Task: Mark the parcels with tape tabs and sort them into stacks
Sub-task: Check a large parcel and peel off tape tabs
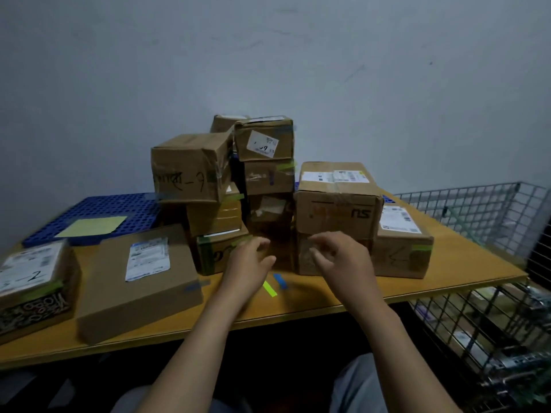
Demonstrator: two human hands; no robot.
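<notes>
Several brown cardboard parcels are piled at the middle of the wooden table point(432, 289). A tall stack point(265, 162) rises at the centre, a large box point(338, 210) sits to its right, and a tilted box point(190, 168) leans on the left. Many carry green or blue tape tabs. Two loose tabs lie on the table, a green one point(269, 288) and a blue one point(280, 280). My left hand point(249, 263) and my right hand point(340, 257) hover just in front of the lowest parcels, fingers loosely curled and holding nothing.
A flat wide parcel point(140, 281) and a labelled parcel marked 2 point(32, 278) lie at the left. A blue perforated pallet point(95, 210) with a yellow sheet point(92, 226) sits behind them. A wire-mesh cage point(492, 293) stands at the right of the table.
</notes>
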